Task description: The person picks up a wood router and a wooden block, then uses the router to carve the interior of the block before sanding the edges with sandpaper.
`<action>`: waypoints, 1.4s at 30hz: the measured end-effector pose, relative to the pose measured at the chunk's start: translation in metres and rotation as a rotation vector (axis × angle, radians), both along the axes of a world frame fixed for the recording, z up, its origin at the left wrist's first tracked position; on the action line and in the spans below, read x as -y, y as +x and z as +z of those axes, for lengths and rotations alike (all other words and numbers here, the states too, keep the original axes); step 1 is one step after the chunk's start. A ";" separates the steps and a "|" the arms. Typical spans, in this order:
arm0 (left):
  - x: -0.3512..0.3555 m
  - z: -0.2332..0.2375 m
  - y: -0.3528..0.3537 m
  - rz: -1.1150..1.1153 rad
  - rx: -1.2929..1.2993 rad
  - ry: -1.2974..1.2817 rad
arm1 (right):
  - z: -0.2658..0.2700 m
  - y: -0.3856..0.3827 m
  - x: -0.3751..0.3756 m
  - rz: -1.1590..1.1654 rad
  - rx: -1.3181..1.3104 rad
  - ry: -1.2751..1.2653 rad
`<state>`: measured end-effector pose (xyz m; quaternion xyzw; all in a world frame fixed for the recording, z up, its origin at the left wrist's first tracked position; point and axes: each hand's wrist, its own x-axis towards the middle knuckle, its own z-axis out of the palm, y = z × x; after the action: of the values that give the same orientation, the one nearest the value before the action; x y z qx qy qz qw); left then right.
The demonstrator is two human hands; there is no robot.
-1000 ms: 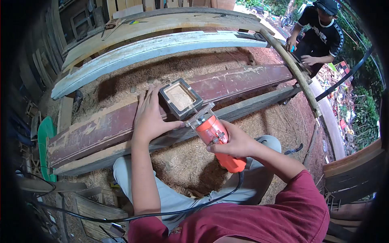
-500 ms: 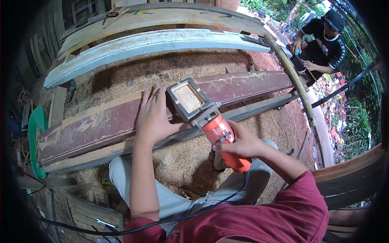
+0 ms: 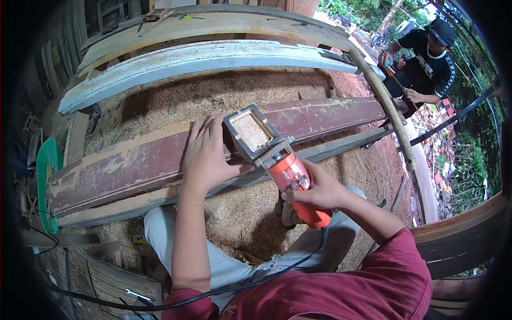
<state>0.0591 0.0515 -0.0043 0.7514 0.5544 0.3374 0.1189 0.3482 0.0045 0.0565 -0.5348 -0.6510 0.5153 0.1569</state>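
My right hand (image 3: 322, 189) wraps around the body of an orange trim router (image 3: 288, 166), with its black cord running back under my arm. The router's metal base is up against the near edge of a dark open-topped box (image 3: 270, 126), which has pale wood in its recess. The box sits tilted on a worn maroon wooden board (image 3: 136, 162). My left hand (image 3: 210, 154) lies beside the box with fingers stretched over the board and thumb spread toward the box's lower corner.
A grey timber (image 3: 114, 212) runs under the maroon board. Beyond lie a white-painted board (image 3: 202, 58) and a long pale plank (image 3: 224, 28). A green plastic piece (image 3: 47, 178) stands at left, a wrench (image 3: 138, 294) lower left. A person (image 3: 426, 64) works at upper right.
The view has shifted slightly. My hands, the router and the box keep nearly the same arrangement. The other person's hands have moved a little at the upper right.
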 end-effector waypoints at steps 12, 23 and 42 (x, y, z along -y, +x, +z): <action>0.000 0.001 -0.001 0.002 -0.001 -0.018 | 0.006 -0.003 0.001 -0.005 0.066 0.028; 0.001 0.002 0.000 0.020 -0.040 0.028 | 0.000 0.001 0.001 0.003 0.069 0.047; 0.001 0.002 0.000 0.013 -0.040 0.031 | 0.002 -0.001 0.000 0.010 0.095 0.061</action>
<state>0.0587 0.0503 -0.0028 0.7561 0.5563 0.3317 0.0942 0.3475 0.0043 0.0588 -0.5504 -0.6756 0.4702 0.1396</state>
